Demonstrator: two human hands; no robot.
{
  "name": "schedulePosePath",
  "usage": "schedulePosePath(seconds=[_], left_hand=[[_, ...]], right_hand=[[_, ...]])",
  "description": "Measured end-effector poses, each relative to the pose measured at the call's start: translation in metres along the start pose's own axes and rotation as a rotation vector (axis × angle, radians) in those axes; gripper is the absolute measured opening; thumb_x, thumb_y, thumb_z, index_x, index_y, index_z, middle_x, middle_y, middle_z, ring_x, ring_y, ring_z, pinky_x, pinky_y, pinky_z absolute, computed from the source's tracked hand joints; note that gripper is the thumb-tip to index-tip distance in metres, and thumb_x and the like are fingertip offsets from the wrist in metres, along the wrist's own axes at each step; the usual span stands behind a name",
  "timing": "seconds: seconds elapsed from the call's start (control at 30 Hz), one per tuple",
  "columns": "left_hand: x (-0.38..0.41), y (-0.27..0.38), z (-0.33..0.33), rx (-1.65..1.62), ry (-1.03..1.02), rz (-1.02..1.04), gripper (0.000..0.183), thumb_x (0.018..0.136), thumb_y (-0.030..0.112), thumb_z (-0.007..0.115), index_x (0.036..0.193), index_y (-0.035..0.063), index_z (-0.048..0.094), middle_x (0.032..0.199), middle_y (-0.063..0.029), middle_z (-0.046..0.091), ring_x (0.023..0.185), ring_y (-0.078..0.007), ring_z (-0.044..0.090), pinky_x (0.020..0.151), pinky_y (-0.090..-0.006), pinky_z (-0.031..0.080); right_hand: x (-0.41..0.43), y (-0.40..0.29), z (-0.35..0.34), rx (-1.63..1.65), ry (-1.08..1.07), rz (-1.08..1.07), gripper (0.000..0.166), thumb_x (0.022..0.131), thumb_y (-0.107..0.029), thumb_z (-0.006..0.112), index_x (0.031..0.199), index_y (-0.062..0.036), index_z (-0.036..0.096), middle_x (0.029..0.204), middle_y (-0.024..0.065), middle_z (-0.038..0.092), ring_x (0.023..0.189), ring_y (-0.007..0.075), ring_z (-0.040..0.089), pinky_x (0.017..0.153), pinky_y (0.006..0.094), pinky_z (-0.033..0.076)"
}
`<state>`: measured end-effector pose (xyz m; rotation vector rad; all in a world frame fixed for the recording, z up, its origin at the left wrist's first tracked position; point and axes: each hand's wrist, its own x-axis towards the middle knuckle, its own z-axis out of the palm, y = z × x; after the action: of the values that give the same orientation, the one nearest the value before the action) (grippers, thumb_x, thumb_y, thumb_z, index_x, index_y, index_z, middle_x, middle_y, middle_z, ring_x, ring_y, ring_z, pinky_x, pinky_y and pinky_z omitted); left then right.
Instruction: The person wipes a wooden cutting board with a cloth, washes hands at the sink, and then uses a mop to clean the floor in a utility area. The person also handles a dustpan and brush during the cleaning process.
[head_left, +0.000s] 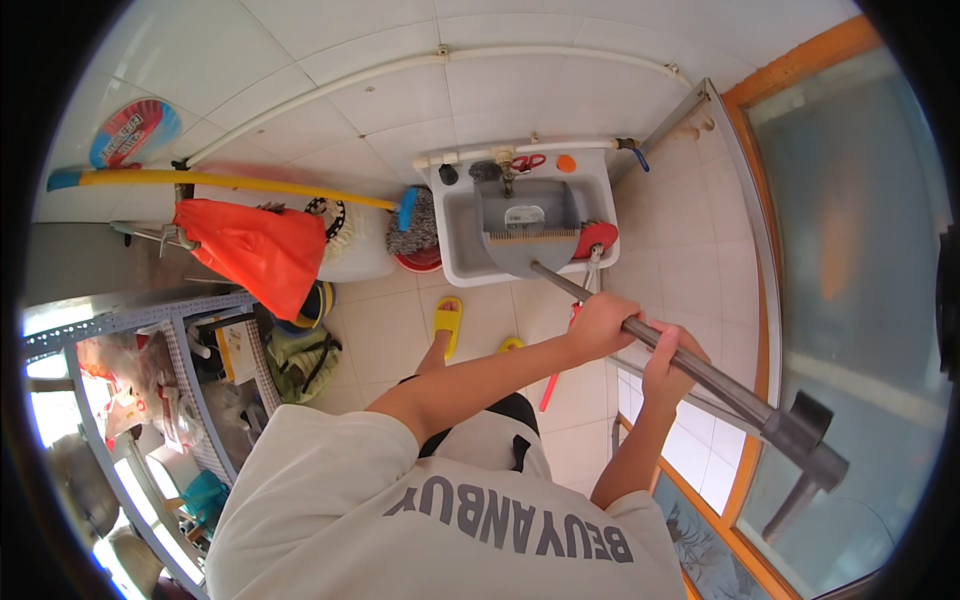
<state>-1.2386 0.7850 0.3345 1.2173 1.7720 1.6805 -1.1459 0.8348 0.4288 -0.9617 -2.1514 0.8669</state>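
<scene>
Both of my hands grip the metal pole of a grey long-handled dustpan (525, 255). My left hand (606, 324) wraps the pole on the dustpan side, and my right hand (670, 361) holds it just beyond, towards the dark plastic grip. The pan, with a row of comb teeth along it, lies over a white mop sink (456, 247), beneath a tap (508, 180). No water flow can be made out. Beside the pan in the sink is a red brush-like thing (598, 240), its full shape hidden.
Red-handled scissors (528, 162) lie on the sink ledge. Left of the sink are a grey mop head (411, 225), a yellow pole (247, 183) and an orange-red plastic bag (255, 244). Shelving (180, 352) stands at left, a glazed orange-framed door (832, 247) at right.
</scene>
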Motion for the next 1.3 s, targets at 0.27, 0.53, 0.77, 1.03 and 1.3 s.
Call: schedulePosePath(seconds=[0.27, 0.53, 0.77, 1.03, 1.3], left_hand=[[0.016, 0.016, -0.022, -0.101, 0.124, -0.115, 0.01, 0.064, 0.006, 0.064, 0.065, -0.0001, 0.056, 0.058, -0.0183, 0.051, 0.052, -0.0362, 0.048, 0.047, -0.037, 0.038], [0.031, -0.009, -0.035, -0.175, 0.239, -0.237, 0.019, 0.066, 0.008, 0.064, 0.058, -0.002, 0.05, 0.057, -0.0205, 0.048, 0.051, -0.0362, 0.045, 0.048, -0.0399, 0.035], [0.046, -0.022, -0.053, -0.233, 0.345, -0.268, 0.022, 0.067, 0.01, 0.064, 0.057, -0.002, 0.049, 0.057, -0.0213, 0.043, 0.05, -0.0358, 0.042, 0.049, -0.0392, 0.036], [0.067, -0.041, -0.066, -0.275, 0.316, -0.342, 0.029, 0.072, 0.017, 0.064, 0.06, -0.0038, 0.049, 0.054, -0.0219, 0.043, 0.048, -0.0352, 0.038, 0.048, -0.0401, 0.038], [0.085, -0.051, -0.082, -0.32, 0.265, -0.468, 0.034, 0.076, 0.02, 0.064, 0.058, -0.0048, 0.05, 0.05, -0.0182, 0.046, 0.044, -0.0271, 0.044, 0.048, -0.0382, 0.04]], right_hand=[[0.04, -0.026, 0.022, 0.072, -0.05, -0.071, 0.032, 0.088, -0.024, 0.056, 0.073, 0.0037, 0.063, 0.062, 0.0071, 0.06, 0.056, 0.0153, 0.056, 0.055, 0.0283, 0.045], [0.072, -0.064, 0.057, -0.155, -0.11, -0.106, 0.038, 0.087, -0.027, 0.06, 0.066, 0.0053, 0.062, 0.054, 0.0089, 0.058, 0.052, 0.0158, 0.056, 0.053, 0.0301, 0.044], [0.093, -0.079, 0.087, -0.225, -0.103, -0.17, 0.041, 0.084, -0.032, 0.063, 0.057, -0.002, 0.058, 0.048, 0.0109, 0.051, 0.044, 0.0278, 0.05, 0.046, 0.0343, 0.038], [0.118, -0.089, 0.11, -0.35, -0.117, -0.138, 0.052, 0.086, -0.044, 0.055, 0.056, -0.0016, 0.057, 0.047, 0.0118, 0.051, 0.045, 0.0294, 0.052, 0.047, 0.0374, 0.04], [0.137, -0.1, 0.128, -0.435, -0.192, -0.061, 0.053, 0.086, -0.048, 0.051, 0.062, -0.0018, 0.061, 0.053, 0.0139, 0.056, 0.052, 0.0318, 0.055, 0.051, 0.039, 0.043]])
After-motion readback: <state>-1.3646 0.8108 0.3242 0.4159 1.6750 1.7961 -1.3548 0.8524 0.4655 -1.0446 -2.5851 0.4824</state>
